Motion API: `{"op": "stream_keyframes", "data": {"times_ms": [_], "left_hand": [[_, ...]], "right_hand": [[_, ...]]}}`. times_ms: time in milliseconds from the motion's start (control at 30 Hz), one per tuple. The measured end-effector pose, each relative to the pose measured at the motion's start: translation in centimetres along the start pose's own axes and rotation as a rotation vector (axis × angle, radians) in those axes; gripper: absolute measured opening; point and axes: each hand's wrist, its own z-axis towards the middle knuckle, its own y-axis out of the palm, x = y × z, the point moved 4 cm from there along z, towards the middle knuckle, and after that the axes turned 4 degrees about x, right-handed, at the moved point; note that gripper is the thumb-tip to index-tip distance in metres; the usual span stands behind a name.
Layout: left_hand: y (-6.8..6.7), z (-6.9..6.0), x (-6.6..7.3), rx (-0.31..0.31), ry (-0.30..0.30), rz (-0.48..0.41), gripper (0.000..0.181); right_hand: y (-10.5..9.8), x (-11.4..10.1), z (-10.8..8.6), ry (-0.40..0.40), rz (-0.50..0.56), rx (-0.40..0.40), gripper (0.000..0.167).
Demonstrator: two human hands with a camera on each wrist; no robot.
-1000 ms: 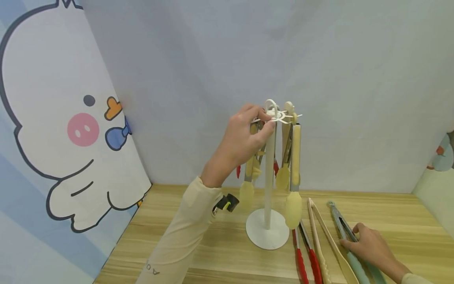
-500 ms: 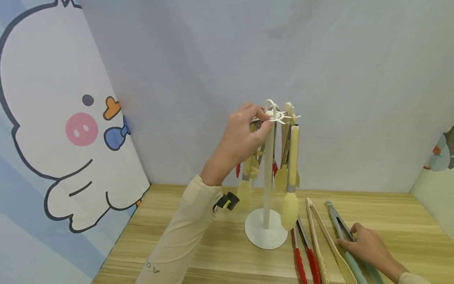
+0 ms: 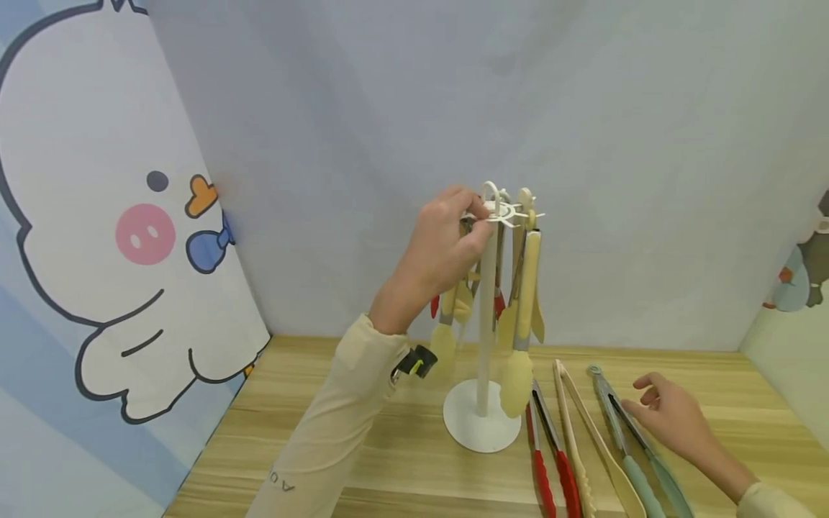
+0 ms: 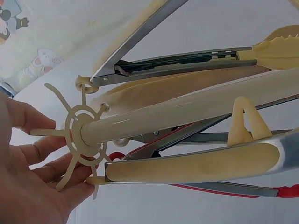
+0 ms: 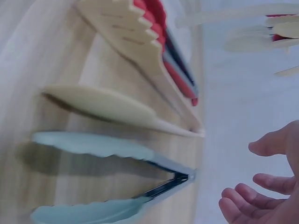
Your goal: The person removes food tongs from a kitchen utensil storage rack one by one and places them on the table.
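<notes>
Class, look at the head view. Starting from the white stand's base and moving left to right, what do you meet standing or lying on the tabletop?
The stand's round white base → red tongs → beige tongs → green tongs.

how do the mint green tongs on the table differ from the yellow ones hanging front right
Colour: the mint-green tongs have pale green ends, the yellow tongs yellow ones.
Pose: the mint-green tongs lie spread on the wooden table; the yellow tongs hang from the white rack, tips down.
Hands: the right hand is near the mint-green tongs, the left hand nearer the yellow tongs.
Both show grey metal.
</notes>
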Motion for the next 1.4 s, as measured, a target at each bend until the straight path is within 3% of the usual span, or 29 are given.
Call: {"op": "stream_keyframes", "data": {"times_ms": [233, 367, 1100, 1400], "left_hand": [[0.0, -0.1, 0.0, -0.049, -0.012, 0.027, 0.015], [0.0, -0.1, 0.0, -0.059, -0.03, 0.045, 0.026], [0.4, 0.0, -0.2, -0.027, -0.011, 0.046, 0.031], [0.6, 0.0, -0.1, -0.035, -0.025, 0.066, 0.034]], "right_hand": [[-1.7, -3.1, 0.7, -0.047, 0.036, 0.066, 0.032], [-2.3, -4.2, 1.0, -0.056, 0.051, 0.095, 0.035], [-4.2, -11.7, 2.3, -0.245, 0.219, 0.244, 0.024], [-4.1, -13.6, 2.8, -0.265, 0.277, 0.236, 0.027]]}}
